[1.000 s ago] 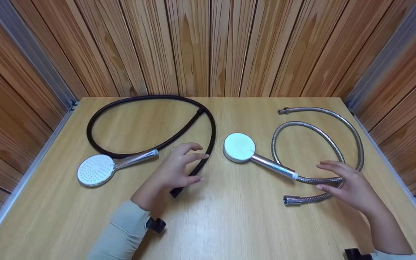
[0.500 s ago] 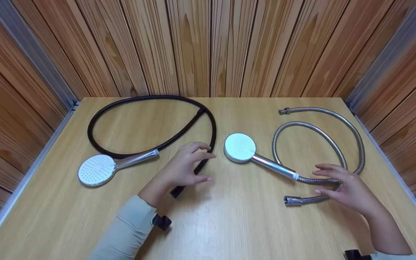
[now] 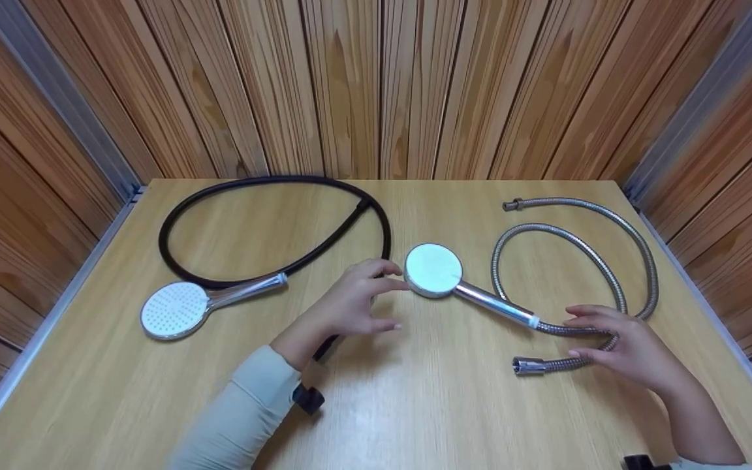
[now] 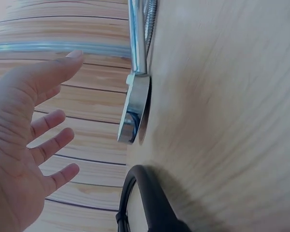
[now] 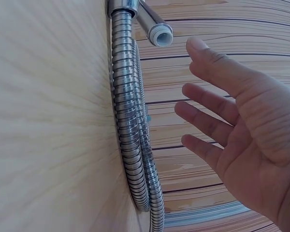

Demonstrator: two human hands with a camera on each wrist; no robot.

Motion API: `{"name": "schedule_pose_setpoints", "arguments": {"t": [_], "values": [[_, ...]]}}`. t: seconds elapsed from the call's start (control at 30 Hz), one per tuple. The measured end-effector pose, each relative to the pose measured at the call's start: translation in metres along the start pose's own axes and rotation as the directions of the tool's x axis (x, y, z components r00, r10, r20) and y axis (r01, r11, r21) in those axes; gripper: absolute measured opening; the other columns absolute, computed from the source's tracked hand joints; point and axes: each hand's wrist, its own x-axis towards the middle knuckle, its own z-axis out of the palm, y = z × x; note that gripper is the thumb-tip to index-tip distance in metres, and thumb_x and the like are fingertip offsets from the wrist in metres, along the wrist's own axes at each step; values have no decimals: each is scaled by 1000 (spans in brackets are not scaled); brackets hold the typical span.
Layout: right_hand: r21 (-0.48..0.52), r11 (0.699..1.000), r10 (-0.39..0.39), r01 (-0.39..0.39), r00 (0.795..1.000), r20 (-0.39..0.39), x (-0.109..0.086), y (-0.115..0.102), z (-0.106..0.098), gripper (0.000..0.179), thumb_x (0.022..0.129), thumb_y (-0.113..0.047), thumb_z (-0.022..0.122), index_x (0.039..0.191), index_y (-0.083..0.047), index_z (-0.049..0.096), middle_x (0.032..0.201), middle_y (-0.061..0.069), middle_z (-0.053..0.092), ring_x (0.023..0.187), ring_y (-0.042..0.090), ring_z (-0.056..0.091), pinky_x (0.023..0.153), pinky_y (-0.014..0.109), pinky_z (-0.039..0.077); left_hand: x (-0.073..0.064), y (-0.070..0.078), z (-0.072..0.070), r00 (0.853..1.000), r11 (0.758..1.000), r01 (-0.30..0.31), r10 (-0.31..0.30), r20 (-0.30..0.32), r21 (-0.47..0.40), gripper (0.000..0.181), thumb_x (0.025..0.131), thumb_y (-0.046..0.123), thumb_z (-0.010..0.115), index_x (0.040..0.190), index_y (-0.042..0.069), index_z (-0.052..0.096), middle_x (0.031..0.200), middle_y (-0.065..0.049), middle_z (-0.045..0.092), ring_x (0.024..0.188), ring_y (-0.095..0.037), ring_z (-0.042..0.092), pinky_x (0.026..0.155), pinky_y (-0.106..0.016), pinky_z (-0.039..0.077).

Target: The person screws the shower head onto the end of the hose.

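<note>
- Head view: the left hand point(image 3: 356, 303) hovers over the tabletop point(image 3: 441, 411), its grip apart, thumb and fingers spread, the fingertips pointing towards the plain-faced handheld shower head point(image 3: 433, 269).
- That shower head lies near the middle of the tabletop, pale face up, its chrome handle point(image 3: 490, 301) slanting towards the right hand point(image 3: 634, 343).
- Left wrist view shows a gap between the left hand and this shower head.
- The right hand hangs above the crossing loops of the metal shower hose point(image 3: 652, 267), its grip likewise apart; right wrist view shows its fingers clear of the hose.
- In that same view the handle's white threaded end point(image 5: 162, 36) is open, beside the hose and unjoined to it.
- One hose end carries a chrome connector point(image 3: 529, 366), nearer the person; the other lies towards the back.
- A black hose point(image 3: 164, 235) loops across the left half and passes beneath the left hand.
- Beside that loop lies a nozzle-dotted handheld shower head point(image 3: 175, 310), face up.
- Wood-plank panels point(image 3: 408, 85) stand behind and on both sides.
</note>
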Motion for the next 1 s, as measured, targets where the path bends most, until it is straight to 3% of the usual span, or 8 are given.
{"name": "schedule_pose_setpoints", "arguments": {"t": [0.27,0.5,0.73,0.87,1.0], "values": [[15,1000,2,-2,1000,15,-3,-1,1,39,66,-9,88,103,-11,76,121,12,65,114,-10,47,85,6,38,10,2,5,1000,1000,-8,8,25,20,49,77,30,84,121,15,68,130,-10,55,124,-24,46,102,-46,37],[29,1000,-13,12,1000,26,-4,2,2,39,66,-5,88,103,-10,76,122,13,65,114,-9,48,83,7,40,21,4,7,997,996,-67,65,31,55,49,76,30,84,120,13,69,127,-10,56,123,-25,47,100,-45,38],[121,992,34,-43,997,71,-5,2,3,39,70,-9,86,107,-9,75,122,12,65,116,-8,48,93,5,32,30,8,10,996,996,-83,82,43,36,51,74,28,85,119,12,69,126,-10,57,122,-26,49,102,-43,38],[175,982,60,-76,993,99,-5,1,4,40,72,-11,85,109,-8,74,123,9,65,117,-7,49,94,6,31,37,10,11,996,997,-61,58,74,36,50,75,30,84,120,13,69,126,-8,58,122,-23,49,103,-41,37],[238,969,43,-70,993,113,-5,3,5,40,72,-6,84,110,-4,73,122,11,66,117,-3,51,94,7,32,44,12,14,992,999,-1,-3,124,34,49,78,32,83,122,15,69,127,-5,58,122,-20,48,103,-38,36]]}}
